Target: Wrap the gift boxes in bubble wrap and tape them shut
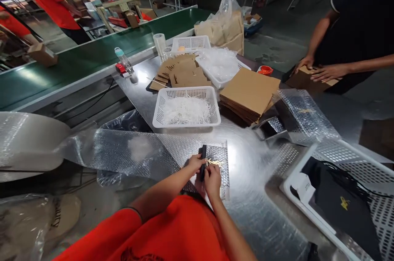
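My left hand [196, 163] is closed around a narrow black item [202, 152], probably a box or folded pouch, standing on bubble wrap [168, 146]. Close beside it, my right hand [213, 175] has its fingers pinched together at the item's right side. Gold strands or a gold mark [215, 163] show just above those fingertips, over a dark patch of the wrap. What the right fingers pinch is hidden. The wrap runs left across the metal table [246, 162] to a large roll [27, 140].
Ahead stands a white basket [156, 117] of shredded filler, with cardboard sheets [250, 90] right of it. A wrapped package [308, 111] and a basket [289, 189] holding black bags are at right. Across the table, a co-worker's hands [326, 73] hold a carton. A green conveyor [101, 56] runs behind.
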Motion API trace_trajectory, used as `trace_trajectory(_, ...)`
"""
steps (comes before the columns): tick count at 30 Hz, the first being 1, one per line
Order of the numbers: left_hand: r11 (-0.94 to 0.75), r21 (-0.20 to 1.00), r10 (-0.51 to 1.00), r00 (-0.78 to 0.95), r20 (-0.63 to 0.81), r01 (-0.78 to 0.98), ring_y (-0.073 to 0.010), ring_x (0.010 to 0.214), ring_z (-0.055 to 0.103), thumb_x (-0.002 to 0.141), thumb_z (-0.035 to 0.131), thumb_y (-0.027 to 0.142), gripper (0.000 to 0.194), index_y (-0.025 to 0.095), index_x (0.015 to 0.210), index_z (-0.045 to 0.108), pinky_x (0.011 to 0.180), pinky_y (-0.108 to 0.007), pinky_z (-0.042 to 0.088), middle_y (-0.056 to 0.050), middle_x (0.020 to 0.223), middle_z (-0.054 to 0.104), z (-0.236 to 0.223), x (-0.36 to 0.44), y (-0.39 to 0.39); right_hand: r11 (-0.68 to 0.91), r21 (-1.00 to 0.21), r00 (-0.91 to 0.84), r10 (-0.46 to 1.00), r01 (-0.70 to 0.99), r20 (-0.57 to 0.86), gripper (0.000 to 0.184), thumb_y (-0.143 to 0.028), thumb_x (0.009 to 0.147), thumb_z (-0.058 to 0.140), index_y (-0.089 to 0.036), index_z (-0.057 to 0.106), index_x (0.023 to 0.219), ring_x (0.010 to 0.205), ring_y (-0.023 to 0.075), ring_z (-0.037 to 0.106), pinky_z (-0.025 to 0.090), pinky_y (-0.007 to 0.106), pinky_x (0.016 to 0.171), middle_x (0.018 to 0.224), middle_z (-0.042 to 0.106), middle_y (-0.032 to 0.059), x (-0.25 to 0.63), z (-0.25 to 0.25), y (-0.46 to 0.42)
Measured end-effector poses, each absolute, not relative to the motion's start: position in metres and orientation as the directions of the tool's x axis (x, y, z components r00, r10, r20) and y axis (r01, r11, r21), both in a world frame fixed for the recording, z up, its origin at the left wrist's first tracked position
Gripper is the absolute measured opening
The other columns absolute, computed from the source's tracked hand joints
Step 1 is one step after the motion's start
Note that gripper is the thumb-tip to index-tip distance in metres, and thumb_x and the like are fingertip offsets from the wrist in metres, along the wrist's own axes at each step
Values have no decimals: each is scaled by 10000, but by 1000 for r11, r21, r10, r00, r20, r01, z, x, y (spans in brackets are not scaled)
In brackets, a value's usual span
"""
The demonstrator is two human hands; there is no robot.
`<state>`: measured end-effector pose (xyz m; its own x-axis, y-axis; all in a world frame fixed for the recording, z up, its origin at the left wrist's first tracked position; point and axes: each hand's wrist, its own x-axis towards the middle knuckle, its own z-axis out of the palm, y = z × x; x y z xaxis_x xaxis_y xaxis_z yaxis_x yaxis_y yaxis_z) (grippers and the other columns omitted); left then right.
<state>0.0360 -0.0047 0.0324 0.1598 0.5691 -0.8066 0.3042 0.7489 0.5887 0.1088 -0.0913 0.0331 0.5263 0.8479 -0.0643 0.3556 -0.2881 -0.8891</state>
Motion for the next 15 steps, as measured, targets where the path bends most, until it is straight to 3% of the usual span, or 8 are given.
trace_trajectory(4,725,606,588,165,-792,328,-161,680,648,900,642,471,296,182,936,696,644,-257,487,-4,713,676,30,35,-3,-306,-843,511,858,442,-43,209,-342,825,423,-234,581,741,906,299,569,495,490,881,930,612,149,101,23,-97)
trace_trajectory(9,669,660,649,165,-743,341,-243,941,684,683,866,388,351,204,924,690,747,-262,506,-41,852,721,26,33,2,-250,-763,390,921,596,3,355,-329,858,454,-172,649,1110,1157,339,543,438,562,1051,1227,618,193,84,18,-116)
trace_trajectory(12,673,666,645,184,-741,322,-238,893,694,673,878,373,408,211,997,689,716,-267,517,-36,837,722,24,31,1,-182,-760,293,956,624,11,427,-323,871,457,-180,623,1238,1243,335,538,430,567,1096,1320,607,183,82,24,-126)
trace_trajectory(15,696,652,613,225,-758,299,-198,786,687,692,874,359,426,208,1046,689,656,-248,513,-11,790,709,23,28,-5,-201,-800,367,930,565,25,413,-380,908,434,-239,624,1247,1268,297,561,444,527,1107,1345,622,124,107,36,-144)
